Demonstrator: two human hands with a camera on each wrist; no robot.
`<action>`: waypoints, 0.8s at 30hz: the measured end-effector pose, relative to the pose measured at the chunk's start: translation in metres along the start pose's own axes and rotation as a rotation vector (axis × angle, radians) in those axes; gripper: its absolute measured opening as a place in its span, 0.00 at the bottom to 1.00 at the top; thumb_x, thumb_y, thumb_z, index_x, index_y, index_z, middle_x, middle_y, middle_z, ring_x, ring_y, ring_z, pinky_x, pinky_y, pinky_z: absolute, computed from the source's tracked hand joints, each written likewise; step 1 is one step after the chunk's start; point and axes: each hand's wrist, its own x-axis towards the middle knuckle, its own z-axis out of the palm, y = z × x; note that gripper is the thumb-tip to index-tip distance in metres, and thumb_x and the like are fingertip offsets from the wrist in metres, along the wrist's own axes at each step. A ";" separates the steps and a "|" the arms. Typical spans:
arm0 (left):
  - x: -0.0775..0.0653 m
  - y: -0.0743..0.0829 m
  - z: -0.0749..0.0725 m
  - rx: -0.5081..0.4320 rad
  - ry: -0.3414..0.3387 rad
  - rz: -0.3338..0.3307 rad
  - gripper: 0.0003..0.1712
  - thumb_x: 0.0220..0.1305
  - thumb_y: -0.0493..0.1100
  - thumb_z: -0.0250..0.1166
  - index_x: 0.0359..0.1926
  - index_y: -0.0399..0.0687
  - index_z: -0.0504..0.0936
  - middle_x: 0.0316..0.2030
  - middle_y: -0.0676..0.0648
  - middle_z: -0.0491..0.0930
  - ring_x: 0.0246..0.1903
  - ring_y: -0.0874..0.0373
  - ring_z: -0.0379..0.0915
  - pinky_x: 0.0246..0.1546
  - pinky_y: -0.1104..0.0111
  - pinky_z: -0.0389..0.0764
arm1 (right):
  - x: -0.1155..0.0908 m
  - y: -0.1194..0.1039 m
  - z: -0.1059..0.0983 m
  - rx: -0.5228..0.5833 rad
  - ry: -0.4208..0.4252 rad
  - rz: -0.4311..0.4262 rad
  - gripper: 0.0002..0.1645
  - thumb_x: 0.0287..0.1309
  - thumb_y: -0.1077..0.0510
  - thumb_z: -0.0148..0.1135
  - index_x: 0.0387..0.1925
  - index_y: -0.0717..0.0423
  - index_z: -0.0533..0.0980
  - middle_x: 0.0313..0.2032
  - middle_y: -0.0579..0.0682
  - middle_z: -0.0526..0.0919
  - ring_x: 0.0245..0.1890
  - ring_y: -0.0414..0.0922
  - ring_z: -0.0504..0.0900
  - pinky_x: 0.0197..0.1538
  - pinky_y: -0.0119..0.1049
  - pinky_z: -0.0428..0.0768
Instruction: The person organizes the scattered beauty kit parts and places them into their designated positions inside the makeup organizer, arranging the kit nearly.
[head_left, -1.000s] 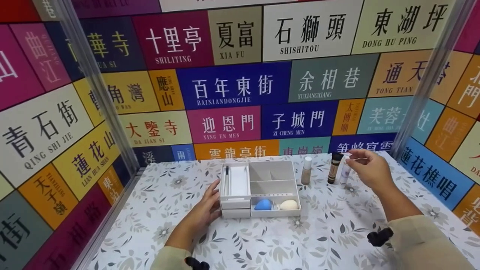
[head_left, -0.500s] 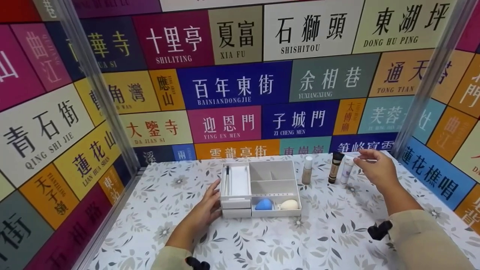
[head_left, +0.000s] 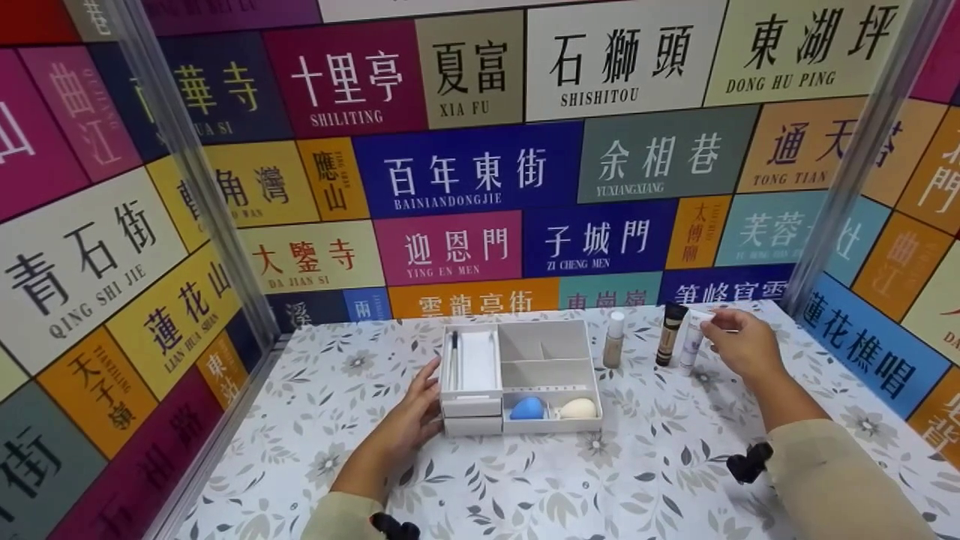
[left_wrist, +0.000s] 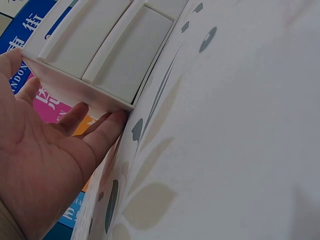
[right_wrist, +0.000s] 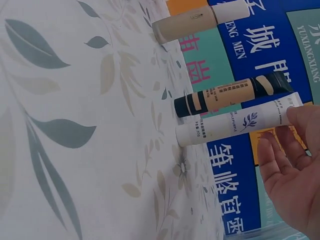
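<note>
You have the right grip [head_left: 742,345] pinching the top end of the white tube [right_wrist: 235,122], which sits at your fingertips and leans slightly; whether its cap end bears on the worktop [head_left: 645,442] cannot be told. For sound handling, set the pinch squarely on the flat end, move the tube straight along its length, and let no loose finger brush its side; the narrow cap is judged a poor footing. Immediately left of that grip, just past the white tube, stands the black-and-beige tube [right_wrist: 225,100]; contact between the two is unclear, and it is the chief obstruction, liable to topple if you swing left. Further left, in the same path, stands the white-capped bottle [head_left: 613,351]. Well apart from the right grip is the divided box [head_left: 551,427], carrying the cream sponge [head_left: 578,409], the blue sponge [head_left: 527,409] and the brush [head_left: 454,360]. Your left grip [head_left: 411,416], fingers extended and holding nothing, rests against its left side. Farthest off, beyond both grips, rises the printed wall [head_left: 465,172].
</note>
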 end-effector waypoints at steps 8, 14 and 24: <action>0.001 0.000 -0.002 0.004 0.004 -0.009 0.36 0.80 0.65 0.56 0.82 0.88 0.53 0.85 0.49 0.50 0.83 0.44 0.57 0.83 0.46 0.61 | -0.008 -0.007 -0.001 0.006 0.005 0.004 0.40 0.79 0.37 0.55 0.79 0.56 0.66 0.72 0.62 0.74 0.68 0.60 0.80 0.63 0.45 0.86; 0.001 0.001 -0.002 0.012 0.019 -0.042 0.34 0.79 0.66 0.57 0.79 0.94 0.55 0.86 0.52 0.50 0.84 0.45 0.56 0.83 0.47 0.61 | -0.024 -0.022 -0.001 0.026 0.015 -0.025 0.38 0.78 0.36 0.55 0.77 0.54 0.68 0.69 0.60 0.74 0.68 0.58 0.80 0.56 0.32 0.87; 0.000 0.000 -0.004 0.034 -0.027 0.004 0.37 0.81 0.66 0.54 0.83 0.87 0.50 0.86 0.49 0.48 0.83 0.43 0.56 0.83 0.45 0.61 | -0.049 -0.062 0.008 0.043 -0.036 -0.164 0.41 0.74 0.33 0.61 0.74 0.56 0.71 0.63 0.58 0.78 0.55 0.45 0.84 0.45 0.21 0.85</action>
